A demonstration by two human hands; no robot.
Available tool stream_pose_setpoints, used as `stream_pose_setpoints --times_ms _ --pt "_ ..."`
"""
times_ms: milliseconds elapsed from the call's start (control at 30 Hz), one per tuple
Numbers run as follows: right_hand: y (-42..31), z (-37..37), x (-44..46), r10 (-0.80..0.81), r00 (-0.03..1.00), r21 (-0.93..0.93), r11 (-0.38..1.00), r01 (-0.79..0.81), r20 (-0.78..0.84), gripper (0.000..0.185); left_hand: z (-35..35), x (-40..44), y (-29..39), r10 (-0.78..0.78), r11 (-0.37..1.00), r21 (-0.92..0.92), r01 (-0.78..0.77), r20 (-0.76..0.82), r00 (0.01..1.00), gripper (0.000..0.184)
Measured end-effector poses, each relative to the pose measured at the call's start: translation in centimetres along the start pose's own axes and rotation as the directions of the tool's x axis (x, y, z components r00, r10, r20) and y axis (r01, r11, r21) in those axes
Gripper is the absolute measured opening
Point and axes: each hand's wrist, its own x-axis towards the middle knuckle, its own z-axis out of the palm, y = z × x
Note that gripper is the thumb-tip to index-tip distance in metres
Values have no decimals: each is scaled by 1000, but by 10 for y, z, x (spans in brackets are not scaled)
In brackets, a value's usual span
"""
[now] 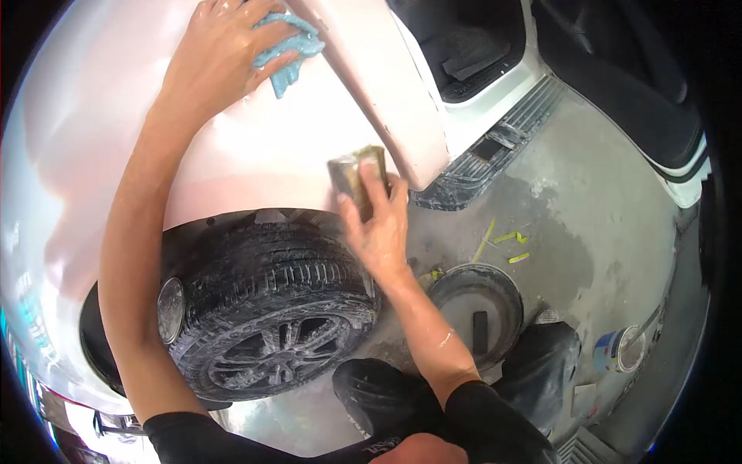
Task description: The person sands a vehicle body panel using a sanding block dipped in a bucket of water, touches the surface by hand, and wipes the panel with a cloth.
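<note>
In the head view my left hand (220, 54) is high on the pale pink-white car fender (255, 147), its fingers closed on a wet blue cloth (287, 52). Lower and to the right, my right hand (380, 232) grips a worn, brownish-grey sanding pad (345, 176) against the fender's lower edge, between the wheel arch and the door gap. Fingers are spread over the pad, and its underside is hidden. Directly below the fender is the dusty black tyre (278, 267) with its dark wheel rim (282, 352).
A round bucket (516, 298) of greyish water, with a dark block (480, 332) in it, stands by my knees. Yellow tape scraps (519, 257) lie on the wet floor. A paint tin (618, 349) stands at right. The open car door (618, 85) hangs at upper right.
</note>
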Motion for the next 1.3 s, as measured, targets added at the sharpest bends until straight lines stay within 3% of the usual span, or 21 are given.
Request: stream_pose_setpoints --times_ms 67,167,300,367,500,567,667,800,900,933,1067,1167,1233,1300 --pt "-8 -3 11 83 996 25 996 -84 23 65 -3 4 2 -4 1000 20 4 12 1000 27" --pt "9 2 -9 -77 997 33 996 77 16 62 -19 13 4 -41 996 -69 51 132 990 26" --pt "15 0 16 -50 999 26 998 50 6 60 -13 12 3 -12 999 -37 14 52 999 25" --pt "0 -2 35 108 994 88 990 -109 12 60 -11 11 5 -4 999 -35 5 39 999 28" --pt "2 3 -9 -56 998 9 998 55 38 64 -9 13 3 -17 998 -57 20 43 999 29" --pt "5 2 8 -48 998 -7 999 49 38 62 -12 14 5 -6 999 -45 7 31 1000 29" --pt "-6 3 33 104 995 49 993 -103 -9 59 8 8 5 -35 995 -89 33 -24 999 28" --pt "-7 2 -10 -52 996 -29 998 55 67 60 -11 15 5 -48 993 -112 49 13 999 25" --pt "-1 0 29 -7 1000 -27 1000 7 4 61 -9 14 7 -37 997 -73 36 -5 999 23" --pt "-9 -1 43 114 993 22 993 -114 5 63 -8 11 10 -26 997 -71 26 6 1000 23" --pt "-3 -3 -1 -84 995 -74 993 88 52 61 -14 17 6 -30 997 -73 29 -16 999 23" --pt "5 -3 22 -37 999 3 999 37 39 59 -12 15 6 -40 997 -73 40 -2 999 23" --pt "-7 -5 45 92 995 39 995 -93 31 57 -10 13 10 -38 996 -75 39 7 999 23" --pt "2 -4 24 -9 999 -9 1000 9 33 59 -12 15 6 -38 998 -58 37 -8 999 24"
